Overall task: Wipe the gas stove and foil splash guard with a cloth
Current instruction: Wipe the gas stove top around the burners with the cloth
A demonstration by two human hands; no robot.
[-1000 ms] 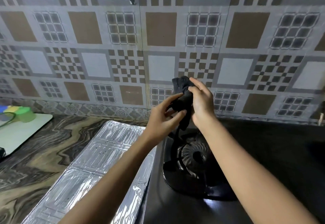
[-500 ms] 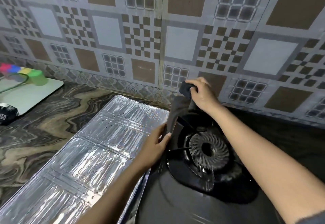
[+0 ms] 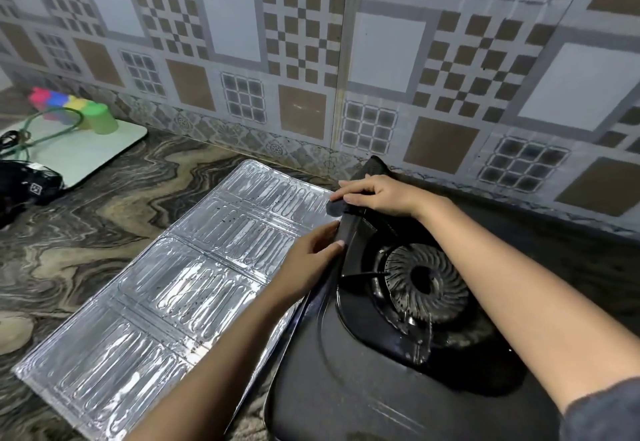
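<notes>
Gas stove (image 3: 363,395) sits nearest, its recessed pan holding one burner (image 3: 424,281). Foil splash guard (image 3: 166,288) lies flat on the marble counter (image 3: 86,226) against the stove's left edge, with open counter to its left. Left hand (image 3: 308,260) pinches the dark cloth (image 3: 335,208) at that edge. Right hand (image 3: 381,194), fingers curled, grips its far end at the stove's back-left corner. Coloured cups (image 3: 69,108) stand by the tiled wall (image 3: 381,42), contents not visible.

Patterned wall tiles (image 3: 232,25), swirled marble counter (image 3: 104,232), white board (image 3: 86,153) with coloured cups (image 3: 100,118) and green cable (image 3: 52,112), black object (image 3: 27,181) beside it.
</notes>
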